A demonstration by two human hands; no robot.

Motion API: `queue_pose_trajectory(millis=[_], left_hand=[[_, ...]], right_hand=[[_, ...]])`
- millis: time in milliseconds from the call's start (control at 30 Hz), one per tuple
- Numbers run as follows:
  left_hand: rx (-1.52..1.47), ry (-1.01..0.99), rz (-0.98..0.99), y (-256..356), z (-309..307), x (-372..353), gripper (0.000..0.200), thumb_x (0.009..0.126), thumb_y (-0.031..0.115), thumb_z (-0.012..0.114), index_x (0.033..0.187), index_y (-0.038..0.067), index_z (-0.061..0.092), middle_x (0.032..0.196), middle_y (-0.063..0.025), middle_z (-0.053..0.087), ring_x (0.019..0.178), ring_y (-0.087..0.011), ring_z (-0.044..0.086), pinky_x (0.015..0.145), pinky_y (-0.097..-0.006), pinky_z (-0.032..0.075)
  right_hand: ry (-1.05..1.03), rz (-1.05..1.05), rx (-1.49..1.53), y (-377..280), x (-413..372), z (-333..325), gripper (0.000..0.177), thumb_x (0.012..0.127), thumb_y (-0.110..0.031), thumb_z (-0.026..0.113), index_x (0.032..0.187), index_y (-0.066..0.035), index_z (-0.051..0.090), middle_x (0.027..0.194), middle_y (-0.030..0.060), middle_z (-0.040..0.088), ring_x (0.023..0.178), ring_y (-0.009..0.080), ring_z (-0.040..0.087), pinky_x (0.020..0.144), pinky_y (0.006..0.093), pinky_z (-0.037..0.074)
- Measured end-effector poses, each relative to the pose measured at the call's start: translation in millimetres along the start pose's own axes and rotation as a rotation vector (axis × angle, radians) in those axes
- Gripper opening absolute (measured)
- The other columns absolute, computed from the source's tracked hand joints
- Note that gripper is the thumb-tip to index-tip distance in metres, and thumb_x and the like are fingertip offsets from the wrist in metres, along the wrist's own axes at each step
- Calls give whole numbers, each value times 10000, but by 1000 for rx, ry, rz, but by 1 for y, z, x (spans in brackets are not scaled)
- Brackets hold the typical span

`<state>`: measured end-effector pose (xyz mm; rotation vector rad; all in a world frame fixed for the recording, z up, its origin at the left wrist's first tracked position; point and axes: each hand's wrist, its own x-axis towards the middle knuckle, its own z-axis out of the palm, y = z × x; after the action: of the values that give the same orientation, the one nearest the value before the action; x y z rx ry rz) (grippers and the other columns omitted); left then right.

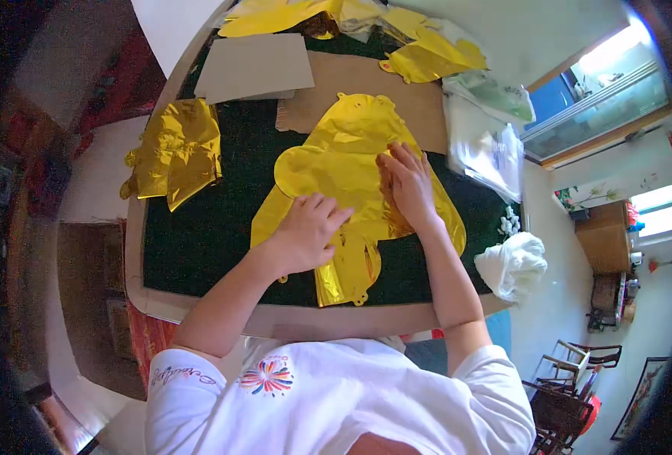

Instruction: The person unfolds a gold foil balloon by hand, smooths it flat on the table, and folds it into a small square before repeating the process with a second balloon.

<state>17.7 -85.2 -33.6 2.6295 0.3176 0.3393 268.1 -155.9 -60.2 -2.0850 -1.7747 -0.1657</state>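
A flat, uninflated gold foil balloon lies on the dark green table cover, with rounded lobes and a folded lower part that catches the light. My left hand rests on its lower left area, fingers slightly bent and apart. Flat against the right side of the same foil is my right hand, its fingers stretched out. Neither hand shows anything gripped in it. What lies under the palms is hidden.
Crumpled gold foil sits at the left. Grey card sheets and brown cardboard lie behind, near more gold foil. Clear plastic bags are at the right, with a bundle of white string by the table edge.
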Motion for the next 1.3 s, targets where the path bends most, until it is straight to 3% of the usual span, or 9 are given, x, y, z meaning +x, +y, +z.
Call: queue_pose_trajectory(millis=[267, 600, 667, 833, 900, 1033, 1100, 1200, 1300], left_hand=[[-13, -23, 92, 1, 5, 0, 194, 689, 143, 698, 854, 77, 620, 959, -81, 586, 988, -281, 527, 859, -428, 400], [-604, -22, -29, 25, -22, 6, 191, 792, 191, 704, 881, 49, 613, 744, -73, 597, 729, -243, 605, 715, -364, 467], [-621, 34, -201, 21, -19, 8, 247, 830, 255, 699, 884, 28, 620, 738, -83, 597, 698, -212, 609, 644, -334, 473], [-292, 427, 112, 6, -14, 12, 277, 865, 279, 651, 788, 15, 615, 719, -102, 620, 604, -196, 598, 554, -312, 459], [-687, -186, -396, 13, -28, 6, 266, 853, 275, 650, 756, 30, 612, 748, -106, 640, 708, -210, 630, 620, -331, 472], [-435, -220, -428, 16, -26, 13, 231, 850, 286, 644, 868, 55, 646, 961, -143, 651, 962, -253, 613, 797, -367, 485], [-138, 187, -31, 0, -1, 8, 354, 847, 325, 641, 1122, 104, 617, 1262, -180, 533, 1235, -311, 458, 1009, -434, 387], [105, -4, -67, -5, 4, 5, 549, 850, 383, 622, 1332, 159, 485, 1454, -170, 334, 1359, -339, 295, 1100, -491, 269], [138, -85, -125, -10, 12, 6, 535, 881, 396, 576, 1359, 183, 467, 1488, -147, 273, 1404, -316, 202, 1122, -530, 188]], right_hand=[[-90, -28, 41, -19, 0, 4, 375, 891, -223, 576, 1255, -138, 549, 1369, 111, 473, 1310, 306, 391, 1091, 556, 226], [-53, 20, 32, 1, 3, 7, 347, 922, -137, 496, 1262, -157, 564, 1378, 100, 475, 1326, 297, 378, 1087, 543, 221], [-53, -2, 28, 0, 2, 6, 347, 920, -126, 491, 1258, -152, 564, 1372, 96, 483, 1319, 294, 389, 1083, 547, 222], [-39, -1, 52, 0, 3, 8, 352, 918, -115, 485, 1261, -146, 560, 1380, 90, 477, 1322, 285, 386, 1088, 547, 215], [-42, -11, 47, 0, 3, 8, 356, 917, -112, 484, 1264, -145, 557, 1382, 89, 475, 1324, 283, 384, 1090, 548, 210], [-28, 30, 53, 3, 4, 4, 373, 911, -94, 484, 1277, -134, 546, 1394, 104, 459, 1331, 287, 374, 1101, 542, 204], [-10, 58, 37, 14, 3, -2, 380, 911, -92, 483, 1284, -132, 541, 1399, 110, 453, 1335, 287, 369, 1103, 538, 207], [-29, 95, -29, 24, -7, -17, 382, 933, -123, 472, 1312, -111, 515, 1419, 118, 430, 1352, 282, 346, 1107, 491, 234], [-92, 146, -20, 33, -22, -12, 385, 951, -156, 459, 1331, -105, 497, 1429, 115, 419, 1359, 279, 337, 1110, 469, 234]])
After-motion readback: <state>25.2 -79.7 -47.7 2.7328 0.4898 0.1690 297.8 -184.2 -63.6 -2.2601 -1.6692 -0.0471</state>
